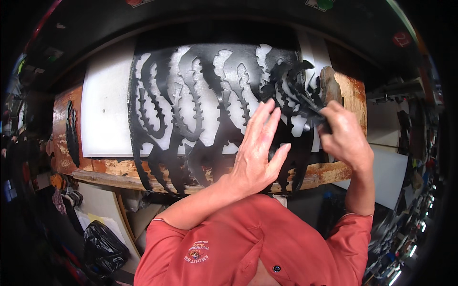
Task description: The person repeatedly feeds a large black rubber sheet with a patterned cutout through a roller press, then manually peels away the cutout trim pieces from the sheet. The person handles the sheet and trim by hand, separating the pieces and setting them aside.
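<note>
A black sheet (214, 129), leather-like and full of curved cut-outs with toothed edges, lies over a white board and droops past the bench's front edge. My left hand (260, 152) rests over its right part with fingers stretched out flat, holding nothing. To the right, my right hand (344, 136) is closed around a dark piece, blurred and mostly hidden by the fingers. Just beyond both hands sits a heap of black curved pieces (298, 78), apparently of the same material. A brown, sole-shaped piece (330, 86) stands right of the heap.
The white board (106, 105) covers much of the worn wooden bench (121, 168). Dark notched pieces (71, 133) lie at the bench's left end. A dark machine beam (229, 21) spans the far side. A black plastic bag (102, 248) is below left.
</note>
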Motion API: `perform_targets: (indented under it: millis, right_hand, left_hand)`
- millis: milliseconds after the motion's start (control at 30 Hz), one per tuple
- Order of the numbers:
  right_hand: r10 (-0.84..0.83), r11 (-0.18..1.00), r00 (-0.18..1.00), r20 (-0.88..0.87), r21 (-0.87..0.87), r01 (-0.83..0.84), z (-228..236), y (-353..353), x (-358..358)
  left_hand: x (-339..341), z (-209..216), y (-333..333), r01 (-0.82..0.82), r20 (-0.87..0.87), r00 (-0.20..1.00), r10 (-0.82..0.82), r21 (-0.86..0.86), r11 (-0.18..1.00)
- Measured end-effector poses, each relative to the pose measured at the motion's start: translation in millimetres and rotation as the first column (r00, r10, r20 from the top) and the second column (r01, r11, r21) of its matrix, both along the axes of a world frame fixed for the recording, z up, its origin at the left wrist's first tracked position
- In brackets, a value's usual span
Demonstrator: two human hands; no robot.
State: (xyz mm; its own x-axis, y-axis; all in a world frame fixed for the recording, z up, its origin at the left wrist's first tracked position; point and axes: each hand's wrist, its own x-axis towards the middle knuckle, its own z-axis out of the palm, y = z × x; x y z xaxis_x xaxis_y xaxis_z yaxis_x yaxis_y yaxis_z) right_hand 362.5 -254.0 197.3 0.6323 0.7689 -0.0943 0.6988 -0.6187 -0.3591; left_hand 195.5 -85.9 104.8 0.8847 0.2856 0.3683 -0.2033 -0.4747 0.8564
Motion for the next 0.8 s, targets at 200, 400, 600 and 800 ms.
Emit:
perform_targets:
  millis: [200,400,600,800]
  right_hand:
    - [0.125,0.992,0.971,0.203,-0.047,-0.118,27.1,24.3,-20.6]
    - [0.383,0.920,0.822,0.421,-0.092,-0.381,24.3,56.7,-66.5]
    - [0.512,0.856,0.819,0.259,-0.233,-0.462,-10.6,58.2,-110.2]
    - [0.476,0.852,0.784,0.398,0.011,-0.523,-35.9,34.0,-117.0]
  left_hand:
    - [-26.3,29.1,10.0,-0.071,-0.290,0.909,-0.298,-0.814,0.576]
    - [-38.7,53.2,18.3,-0.172,-0.179,0.900,-0.398,-0.984,0.052]
    - [-57.6,33.5,3.1,-0.205,-0.155,0.971,-0.179,-0.930,-0.305]
    - [-74.2,-3.4,-12.5,-0.204,-0.157,0.974,-0.166,-0.923,-0.326]
